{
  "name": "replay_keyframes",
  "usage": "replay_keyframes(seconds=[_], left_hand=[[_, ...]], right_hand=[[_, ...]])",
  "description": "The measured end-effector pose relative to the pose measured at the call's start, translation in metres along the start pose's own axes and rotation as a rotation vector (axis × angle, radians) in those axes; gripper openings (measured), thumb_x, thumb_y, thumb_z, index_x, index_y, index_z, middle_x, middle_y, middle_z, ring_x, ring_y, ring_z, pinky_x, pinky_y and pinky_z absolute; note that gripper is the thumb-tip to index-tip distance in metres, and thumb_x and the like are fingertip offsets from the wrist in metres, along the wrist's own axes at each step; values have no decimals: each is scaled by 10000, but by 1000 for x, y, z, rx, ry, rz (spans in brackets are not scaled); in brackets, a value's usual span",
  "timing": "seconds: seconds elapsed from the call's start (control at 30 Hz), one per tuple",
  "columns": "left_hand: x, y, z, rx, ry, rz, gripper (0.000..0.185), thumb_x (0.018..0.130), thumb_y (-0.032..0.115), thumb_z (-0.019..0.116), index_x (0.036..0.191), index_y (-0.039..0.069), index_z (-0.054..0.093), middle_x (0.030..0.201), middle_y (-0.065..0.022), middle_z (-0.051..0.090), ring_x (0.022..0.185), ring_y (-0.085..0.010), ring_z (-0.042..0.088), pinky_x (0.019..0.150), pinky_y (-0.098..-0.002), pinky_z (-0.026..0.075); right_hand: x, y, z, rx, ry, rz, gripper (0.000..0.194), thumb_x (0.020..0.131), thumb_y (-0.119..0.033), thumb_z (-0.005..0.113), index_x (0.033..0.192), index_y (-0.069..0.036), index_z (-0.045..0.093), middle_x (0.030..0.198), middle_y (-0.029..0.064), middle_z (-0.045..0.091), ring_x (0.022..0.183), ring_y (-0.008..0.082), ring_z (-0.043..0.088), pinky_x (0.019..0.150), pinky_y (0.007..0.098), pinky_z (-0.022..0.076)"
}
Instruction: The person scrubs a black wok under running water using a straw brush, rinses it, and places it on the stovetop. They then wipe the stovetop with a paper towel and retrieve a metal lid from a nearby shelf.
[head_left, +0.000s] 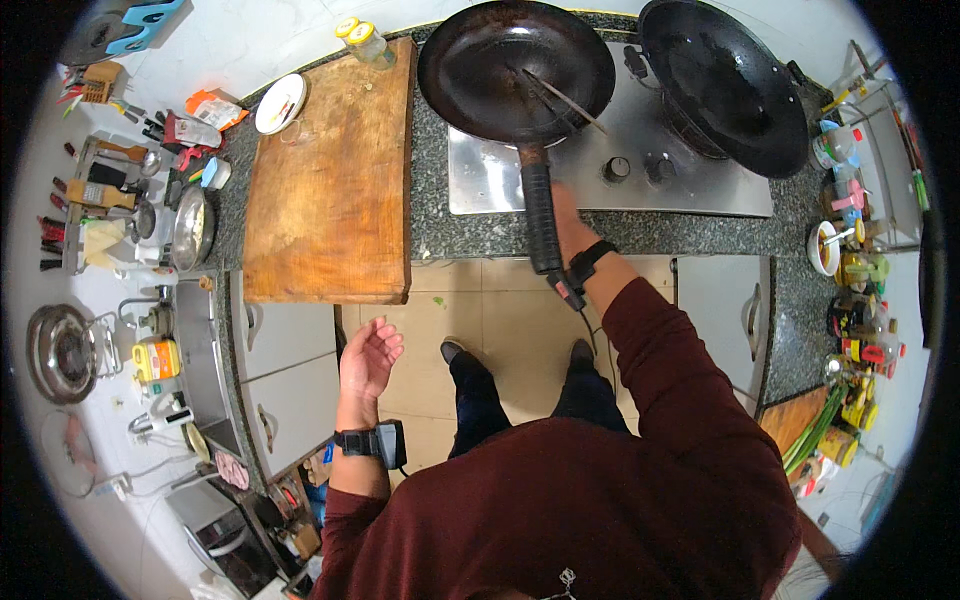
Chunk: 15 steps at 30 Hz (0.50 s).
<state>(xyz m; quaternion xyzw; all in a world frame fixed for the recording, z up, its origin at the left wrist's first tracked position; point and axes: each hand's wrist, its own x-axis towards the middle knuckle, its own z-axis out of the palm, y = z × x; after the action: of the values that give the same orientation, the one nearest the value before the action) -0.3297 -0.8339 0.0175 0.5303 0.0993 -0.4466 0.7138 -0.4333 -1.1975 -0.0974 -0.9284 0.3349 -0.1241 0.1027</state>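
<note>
A dark wok (517, 71) with a black wrapped handle (540, 206) sits on the left side of the steel gas hob (697, 187). What look like thin chopsticks (562, 99) rest in it, one reaching over its rim. My right hand (568, 217) is beside and below the handle, near the hob's front edge. The handle and wrist hide most of its fingers, so its hold cannot be told. My left hand (373, 358) hangs in front of the counter, palm up, fingers loosely bent and apart, holding nothing. Two control knobs (617, 169) show on the hob.
A second black wok (724, 90) stands tilted at the hob's right. Left of the hob lies a thick wooden cutting board (330, 187) with glass jars (373, 49) and a white plate (281, 103) at its far end. A metal bowl (193, 229) stands farther left, near the sink (202, 352).
</note>
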Motion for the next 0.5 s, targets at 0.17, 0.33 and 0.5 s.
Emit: replay_keyframes(seconds=[0.17, 0.33, 0.5], left_hand=[[41, 52, -26, 63, -110, -47, 214, 865, 231, 474, 947, 48, 550, 806, -68, 620, 730, -196, 600, 657, -304, 485], [62, 112, -77, 118, -149, -48, 211, 871, 232, 468, 926, 49, 557, 801, -72, 623, 714, -187, 605, 649, -296, 486], [80, 134, -107, 89, -150, -83, 204, 871, 226, 466, 920, 49, 556, 800, -74, 623, 713, -185, 607, 638, -294, 489]], right_hand=[[-14, -39, 5, 403, 161, 56, 129, 789, -99, 517, 859, -5, 572, 736, 56, 546, 680, 178, 534, 626, 341, 441], [7, -64, 11, 120, 198, 459, 107, 770, -53, 501, 817, 15, 569, 795, 138, 576, 726, 281, 564, 618, 360, 460], [25, -125, 30, 115, 123, 212, 130, 726, -79, 526, 822, -36, 601, 818, 176, 595, 766, 326, 586, 687, 395, 480]])
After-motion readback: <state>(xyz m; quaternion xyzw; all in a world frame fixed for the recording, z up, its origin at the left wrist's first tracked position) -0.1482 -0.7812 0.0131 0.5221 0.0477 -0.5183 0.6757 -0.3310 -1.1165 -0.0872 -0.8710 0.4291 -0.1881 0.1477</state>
